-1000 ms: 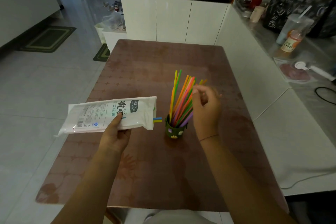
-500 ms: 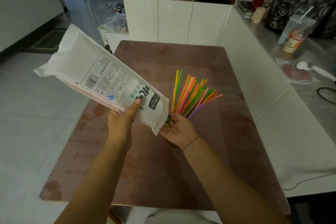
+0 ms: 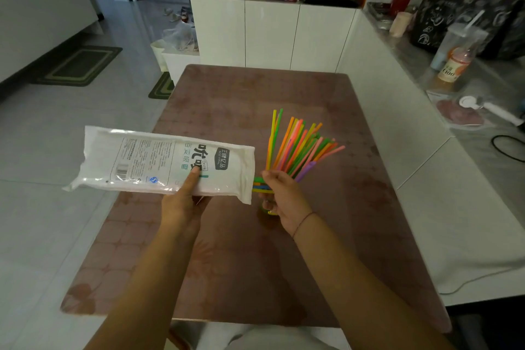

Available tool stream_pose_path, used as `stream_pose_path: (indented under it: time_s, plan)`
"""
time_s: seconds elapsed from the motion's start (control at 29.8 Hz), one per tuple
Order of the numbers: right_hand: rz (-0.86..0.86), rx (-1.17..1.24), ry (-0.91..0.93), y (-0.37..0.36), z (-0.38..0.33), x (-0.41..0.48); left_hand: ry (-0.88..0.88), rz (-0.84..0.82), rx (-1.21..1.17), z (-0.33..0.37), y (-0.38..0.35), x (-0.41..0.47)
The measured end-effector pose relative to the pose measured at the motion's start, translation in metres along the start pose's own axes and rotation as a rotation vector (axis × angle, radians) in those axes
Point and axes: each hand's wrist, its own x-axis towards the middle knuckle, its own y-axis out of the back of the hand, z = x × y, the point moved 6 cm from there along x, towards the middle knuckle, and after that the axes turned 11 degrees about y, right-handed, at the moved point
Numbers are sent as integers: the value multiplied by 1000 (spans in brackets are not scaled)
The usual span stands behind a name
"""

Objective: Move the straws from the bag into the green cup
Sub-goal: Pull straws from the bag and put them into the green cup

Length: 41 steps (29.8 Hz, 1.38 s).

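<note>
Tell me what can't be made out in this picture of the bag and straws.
Head view:
- green cup: nearly all hidden behind the right hand.
- straws left inside the bag: its white wrapper hides them; only straw tips show at the mouth.
- left hand: fingers hidden under the bag.
- bag's small print: too small to read.

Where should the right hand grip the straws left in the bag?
At the straw ends poking out of the bag mouth, coming in from the right. The bag lies roughly level with its mouth facing right, so they should slide straight out along its length.
</note>
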Motion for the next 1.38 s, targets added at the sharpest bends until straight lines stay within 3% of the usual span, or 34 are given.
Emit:
stream_pose_path:
  time_s: [0.27, 0.47, 0.67, 0.87, 1.14, 1.38]
  plan:
    - [-101, -18, 169, -5, -13, -6, 139, -14, -111, -13, 2, 6]
    - [-76, -49, 215, 21, -27, 4, 127, -24, -176, -6, 11, 10]
    - [-14, 189, 176, 38, -29, 14, 151, -3, -204, -10, 15, 12]
    - [-39, 553, 9, 15, -13, 4, 198, 11, -246, -21, 6, 7]
    - [-65, 471, 49, -6, 0, -5, 216, 7, -220, -33, 1, 3]
    - [109, 320, 274, 35, -29, 5, 199, 39, -266, -21, 20, 7]
